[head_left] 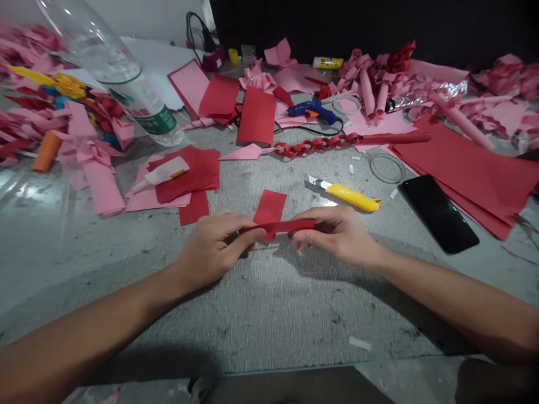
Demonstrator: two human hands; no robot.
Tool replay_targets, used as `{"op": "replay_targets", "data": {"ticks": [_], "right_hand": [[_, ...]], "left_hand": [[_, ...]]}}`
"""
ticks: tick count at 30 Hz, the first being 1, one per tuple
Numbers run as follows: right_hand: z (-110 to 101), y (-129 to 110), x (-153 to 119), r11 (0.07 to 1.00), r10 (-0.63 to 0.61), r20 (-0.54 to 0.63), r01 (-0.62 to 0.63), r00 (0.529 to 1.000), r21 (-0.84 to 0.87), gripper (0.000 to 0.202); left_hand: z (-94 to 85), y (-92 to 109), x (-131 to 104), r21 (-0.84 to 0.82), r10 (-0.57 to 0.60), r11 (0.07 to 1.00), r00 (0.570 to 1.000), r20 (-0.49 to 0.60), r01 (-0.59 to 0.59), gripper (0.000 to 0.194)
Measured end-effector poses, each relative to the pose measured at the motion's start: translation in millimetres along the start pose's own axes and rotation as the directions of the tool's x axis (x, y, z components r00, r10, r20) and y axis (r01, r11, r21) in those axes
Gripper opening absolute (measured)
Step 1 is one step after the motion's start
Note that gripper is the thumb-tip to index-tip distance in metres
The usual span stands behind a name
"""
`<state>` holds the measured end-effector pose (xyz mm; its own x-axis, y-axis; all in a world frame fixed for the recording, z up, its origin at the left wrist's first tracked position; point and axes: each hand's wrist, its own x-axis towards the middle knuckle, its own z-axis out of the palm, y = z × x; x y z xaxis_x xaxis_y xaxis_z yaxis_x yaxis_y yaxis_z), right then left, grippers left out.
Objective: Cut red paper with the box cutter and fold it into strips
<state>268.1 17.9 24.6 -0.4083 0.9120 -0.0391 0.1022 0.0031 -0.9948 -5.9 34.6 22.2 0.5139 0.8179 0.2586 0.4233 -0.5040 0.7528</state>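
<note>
A narrow folded strip of red paper (282, 226) is stretched level between my hands, above the grey table. My left hand (219, 241) pinches its left end between thumb and fingers. At the other end, my right hand (339, 233) has its fingers closed around the strip. Just behind the strip lies a flat red paper rectangle (270, 206), partly covered by it. A yellow utility knife (351, 195) with its blade out rests beyond my right hand. Farther back, a red paper chain (318, 146) runs across the table.
A plastic bottle (145, 104) stands at the left behind stacked red cards (189, 182) and a white glue bottle (166, 171). To the right lie a black phone (438, 213) and large red sheets (467, 168). A blue glue gun (311, 110) sits among pink paper scraps.
</note>
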Motion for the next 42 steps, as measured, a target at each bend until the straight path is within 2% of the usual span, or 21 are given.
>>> {"op": "replay_targets", "data": {"ticks": [6, 11, 17, 21, 26, 28, 30, 34, 42], "right_hand": [[-0.8, 3.5, -1.2, 0.996, 0.005, 0.013, -0.004, 1.000, -0.092, 0.030], [1.1, 2.7, -5.0, 0.991, 0.033, 0.017, -0.031, 0.999, -0.127, 0.032], [0.7, -2.6, -6.2, 0.969, -0.033, 0.088, 0.053, 0.996, -0.241, 0.026], [2.0, -0.7, -6.5, 0.971, -0.004, 0.070, 0.021, 0.998, -0.240, 0.029], [2.9, -1.2, -6.3, 0.964, -0.047, 0.064, 0.062, 0.997, -0.259, 0.027], [3.0, -1.2, -6.2, 0.946, -0.094, 0.087, 0.117, 0.992, -0.302, 0.023], [3.2, -0.4, -6.1, 0.924, -0.141, 0.101, 0.167, 0.985, -0.345, 0.021], [3.4, 2.3, -6.2, 0.889, -0.210, 0.071, 0.221, 0.975, -0.402, 0.018], [2.1, 0.8, -9.9, 0.866, -0.334, 0.021, 0.316, 0.942, -0.387, 0.021]], "left_hand": [[1.2, -0.3, 0.4, 0.059, 0.100, 0.993, 0.995, 0.022, -0.101, 0.021], [1.0, -1.0, -2.1, 0.103, 0.137, 0.985, 0.989, 0.053, -0.142, 0.020], [3.2, 0.9, -2.6, 0.100, 0.217, 0.970, 0.976, 0.033, -0.220, 0.019], [6.8, -0.8, -1.4, 0.161, 0.261, 0.950, 0.964, 0.050, -0.266, 0.013], [7.6, -2.2, -2.6, 0.100, 0.182, 0.978, 0.983, 0.000, -0.181, 0.013], [6.8, -2.2, -3.4, 0.052, 0.132, 0.990, 0.991, 0.021, -0.133, 0.007], [6.2, -2.3, -3.9, 0.027, 0.104, 0.994, 0.993, 0.048, -0.106, 0.011], [5.9, -2.0, -4.2, 0.047, 0.100, 0.994, 0.994, 0.046, -0.102, 0.014], [4.5, -0.1, -4.0, 0.091, 0.079, 0.993, 0.997, -0.005, -0.078, 0.005]]}}
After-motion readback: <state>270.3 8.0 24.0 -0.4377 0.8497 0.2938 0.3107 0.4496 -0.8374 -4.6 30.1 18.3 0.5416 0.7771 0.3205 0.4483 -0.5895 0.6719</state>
